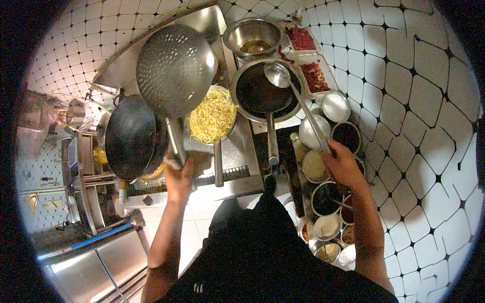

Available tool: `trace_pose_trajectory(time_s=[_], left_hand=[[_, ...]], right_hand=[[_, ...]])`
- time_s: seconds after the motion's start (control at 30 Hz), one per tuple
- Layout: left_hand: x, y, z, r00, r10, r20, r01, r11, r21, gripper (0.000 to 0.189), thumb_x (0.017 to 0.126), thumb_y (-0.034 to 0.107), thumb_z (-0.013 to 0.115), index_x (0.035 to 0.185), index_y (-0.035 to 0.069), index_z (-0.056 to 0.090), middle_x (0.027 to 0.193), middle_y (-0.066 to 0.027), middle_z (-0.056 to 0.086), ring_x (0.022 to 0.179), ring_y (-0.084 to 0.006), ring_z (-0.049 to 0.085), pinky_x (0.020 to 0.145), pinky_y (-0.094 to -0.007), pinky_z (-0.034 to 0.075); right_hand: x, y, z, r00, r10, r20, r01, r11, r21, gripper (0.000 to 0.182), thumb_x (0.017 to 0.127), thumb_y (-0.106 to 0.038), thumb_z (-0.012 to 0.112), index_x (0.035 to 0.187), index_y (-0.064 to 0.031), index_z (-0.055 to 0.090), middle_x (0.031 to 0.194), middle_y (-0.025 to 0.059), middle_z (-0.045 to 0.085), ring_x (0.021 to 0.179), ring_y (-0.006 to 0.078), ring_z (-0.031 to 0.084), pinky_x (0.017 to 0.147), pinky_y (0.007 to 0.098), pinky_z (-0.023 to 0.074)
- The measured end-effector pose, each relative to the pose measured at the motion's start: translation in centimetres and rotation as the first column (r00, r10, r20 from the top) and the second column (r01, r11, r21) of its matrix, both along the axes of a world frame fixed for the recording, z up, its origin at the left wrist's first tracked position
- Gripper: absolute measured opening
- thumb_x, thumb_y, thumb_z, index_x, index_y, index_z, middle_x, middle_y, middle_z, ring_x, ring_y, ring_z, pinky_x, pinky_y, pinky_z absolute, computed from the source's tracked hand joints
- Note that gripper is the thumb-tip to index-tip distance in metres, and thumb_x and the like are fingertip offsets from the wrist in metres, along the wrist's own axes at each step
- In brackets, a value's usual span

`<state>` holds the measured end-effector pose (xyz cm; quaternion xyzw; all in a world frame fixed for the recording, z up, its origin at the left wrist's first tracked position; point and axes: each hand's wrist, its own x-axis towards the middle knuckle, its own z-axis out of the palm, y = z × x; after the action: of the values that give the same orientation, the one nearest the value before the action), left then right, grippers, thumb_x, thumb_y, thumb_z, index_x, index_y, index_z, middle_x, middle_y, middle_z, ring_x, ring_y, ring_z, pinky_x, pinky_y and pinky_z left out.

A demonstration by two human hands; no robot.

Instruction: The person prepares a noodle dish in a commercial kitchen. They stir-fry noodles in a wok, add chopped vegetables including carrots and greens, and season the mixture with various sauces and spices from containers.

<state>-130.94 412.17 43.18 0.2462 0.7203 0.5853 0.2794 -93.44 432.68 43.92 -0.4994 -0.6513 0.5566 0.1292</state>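
My left hand [178,180] is closed around the handle of a large round metal pan [176,72], whose speckled surface looks perforated like a strainer. A pale cloth seems bunched at that grip. The pan is raised above the steel stove top. My right hand [343,163] grips a long-handled metal ladle [277,75]. The ladle's bowl hangs over a dark handled pan or strainer [261,92] resting in a wide metal pot rim. Between the hands, bean sprouts [212,113] fill a round handled strainer or pan [218,163]. A blackened wok [130,136] stands tilted left of my left hand.
An orange glow [155,172] shows beside the wok. A steel bowl [253,36] stands at the back, near trays of red dried chillies [301,37]. Several seasoning containers [326,227] line the right side below the tiled wall [401,94]. A steel counter [121,250] is lower left.
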Motion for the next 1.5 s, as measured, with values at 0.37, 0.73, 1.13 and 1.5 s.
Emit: trace_pose_trajectory(time_s=[0.37,0.73,1.13,1.5], left_hand=[[1.1,-3.0,-1.1,0.995,0.048,0.093,-0.042,0.997,-0.070,0.026,0.088,0.014,0.070,0.103,-0.002,0.055,0.081,-0.0058,0.063,0.052,-0.0093,0.054,0.040,-0.0252,0.043],[4.5,6.4,-2.9,0.956,-0.257,0.140,0.288,0.911,-0.296,0.023,0.089,0.015,0.064,0.103,-0.003,0.063,0.093,-0.0108,0.068,0.079,-0.0189,0.062,0.072,-0.0348,0.050],[1.4,-1.2,-8.0,0.867,-0.415,0.277,0.477,0.851,-0.217,0.063,0.095,0.049,0.052,0.125,-0.006,0.053,0.115,-0.0178,0.064,0.101,-0.0283,0.060,0.090,-0.0372,0.047],[-13.6,-30.1,-7.5,0.888,0.071,0.454,0.053,0.965,-0.256,0.057,0.095,0.044,0.054,0.119,-0.008,0.056,0.109,-0.0169,0.064,0.099,-0.0223,0.059,0.089,-0.0333,0.046]], right_hand=[[0.1,1.6,2.3,0.913,-0.280,-0.297,0.010,0.742,-0.670,0.013,0.094,-0.025,0.056,0.093,-0.0117,0.055,0.077,-0.0027,0.054,0.051,0.0054,0.041,0.044,0.0220,0.0316],[1.6,-1.3,13.6,0.857,-0.386,-0.342,0.115,0.790,-0.603,0.044,0.096,-0.018,0.050,0.137,-0.0038,0.045,0.073,-0.0053,0.045,0.044,-0.0019,0.033,0.031,0.0157,0.0231],[-12.0,-12.0,18.1,0.828,-0.403,-0.390,0.045,0.741,-0.670,0.043,0.100,-0.020,0.045,0.138,0.0002,0.038,0.075,-0.0016,0.042,0.041,0.0003,0.031,0.029,0.0180,0.0288],[-37.8,-22.6,5.0,0.874,-0.089,-0.477,-0.401,0.422,-0.813,0.024,0.099,-0.016,0.048,0.118,-0.0006,0.050,0.077,-0.0012,0.047,0.049,0.0021,0.042,0.037,0.0202,0.0362]])
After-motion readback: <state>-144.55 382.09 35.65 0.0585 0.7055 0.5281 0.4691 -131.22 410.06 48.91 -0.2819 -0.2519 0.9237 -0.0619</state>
